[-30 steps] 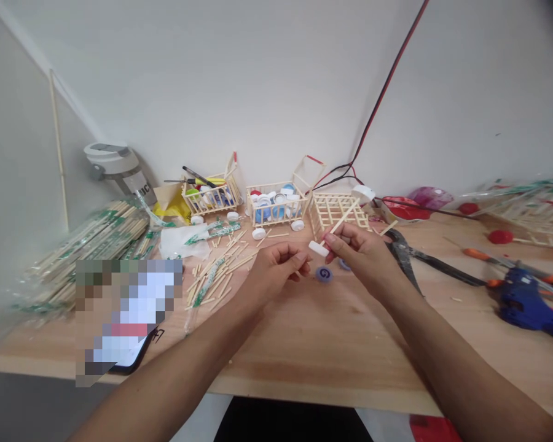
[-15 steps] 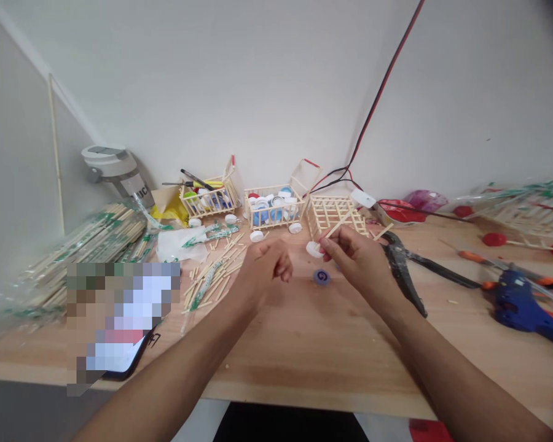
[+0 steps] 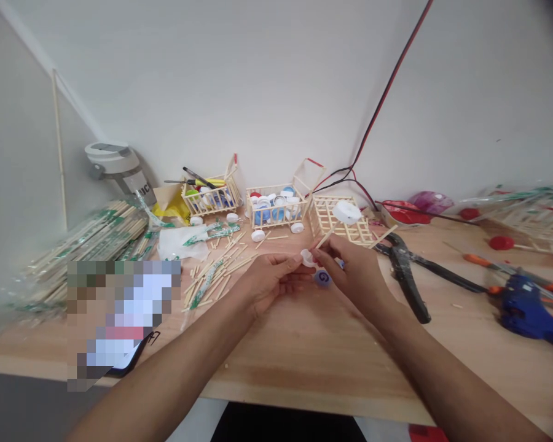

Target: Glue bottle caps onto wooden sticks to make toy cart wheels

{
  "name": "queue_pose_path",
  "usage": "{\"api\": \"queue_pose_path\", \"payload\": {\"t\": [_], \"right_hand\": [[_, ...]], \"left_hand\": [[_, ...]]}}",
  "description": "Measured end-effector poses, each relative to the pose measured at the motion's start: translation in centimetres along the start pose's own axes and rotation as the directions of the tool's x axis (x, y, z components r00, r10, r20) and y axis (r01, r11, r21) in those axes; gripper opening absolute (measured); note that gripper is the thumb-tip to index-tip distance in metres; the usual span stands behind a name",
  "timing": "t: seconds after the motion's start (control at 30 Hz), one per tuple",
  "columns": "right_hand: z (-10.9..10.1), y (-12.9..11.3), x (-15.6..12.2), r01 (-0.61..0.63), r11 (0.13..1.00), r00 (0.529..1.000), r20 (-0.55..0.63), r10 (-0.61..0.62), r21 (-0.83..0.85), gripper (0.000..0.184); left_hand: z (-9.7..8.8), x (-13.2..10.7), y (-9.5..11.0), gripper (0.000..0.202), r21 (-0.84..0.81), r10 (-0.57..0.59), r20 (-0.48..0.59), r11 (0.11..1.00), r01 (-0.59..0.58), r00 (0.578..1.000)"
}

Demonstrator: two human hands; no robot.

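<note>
Okay, so the head cam is the only view I've got from over here, and it shows both hands close together just above the wooden counter. The left hand has its fingers closed up against a white bottle cap, gripping it by the rim as far as I can make out. The right hand has its fingers pinched on a thin wooden stick right beside that cap. The stick angles up and away to a second white bottle cap at its far end, so the whole piece is held up off the counter between the two hands.

Right below the hands, a blue bottle cap with a spiral on it lies on the counter, partly hidden by them. Behind the raised cap sits a flat stick lattice, and further left are two small stick carts loaded with bottle caps. Off to the right are black-handled pliers and a blue glue gun. To the left there's a scatter of loose sticks and wrapped chopstick bundles. A red-and-black wire runs down the wall.
</note>
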State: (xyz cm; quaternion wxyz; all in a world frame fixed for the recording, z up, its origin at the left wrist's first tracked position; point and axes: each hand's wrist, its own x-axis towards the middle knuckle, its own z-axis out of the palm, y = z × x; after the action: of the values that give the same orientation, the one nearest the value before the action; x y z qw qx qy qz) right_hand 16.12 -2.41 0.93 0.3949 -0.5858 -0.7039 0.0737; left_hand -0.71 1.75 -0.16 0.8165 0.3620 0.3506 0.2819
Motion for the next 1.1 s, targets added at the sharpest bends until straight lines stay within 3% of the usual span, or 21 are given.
{"api": "queue_pose_path", "payload": {"t": [0.43, 0.83, 0.97, 1.1], "right_hand": [[0.0, 0.2, -0.1, 0.006, 1.0, 1.0, -0.021, -0.006, -0.004, 0.02], [0.5, 0.5, -0.3, 0.081, 0.997, 0.996, -0.029, -0.081, -0.005, 0.017], [0.6, 0.7, -0.3, 0.08, 0.996, 0.996, -0.024, -0.081, -0.029, 0.017], [0.8, 1.0, -0.2, 0.08, 0.996, 0.997, -0.012, -0.081, -0.046, 0.017]], "left_hand": [[-0.3, 0.2, 0.0, 0.021, 0.0, -0.038, 0.019, 0.999, 0.038, 0.999], [-0.2, 0.3, 0.1, 0.021, -0.032, 0.021, -0.016, 0.999, -0.022, 1.0], [0.0, 0.0, 0.3, 0.014, 0.002, -0.019, -0.002, 1.0, 0.019, 1.0], [0.3, -0.3, 0.3, 0.021, 0.047, -0.066, 0.006, 0.997, 0.065, 0.998]]}}
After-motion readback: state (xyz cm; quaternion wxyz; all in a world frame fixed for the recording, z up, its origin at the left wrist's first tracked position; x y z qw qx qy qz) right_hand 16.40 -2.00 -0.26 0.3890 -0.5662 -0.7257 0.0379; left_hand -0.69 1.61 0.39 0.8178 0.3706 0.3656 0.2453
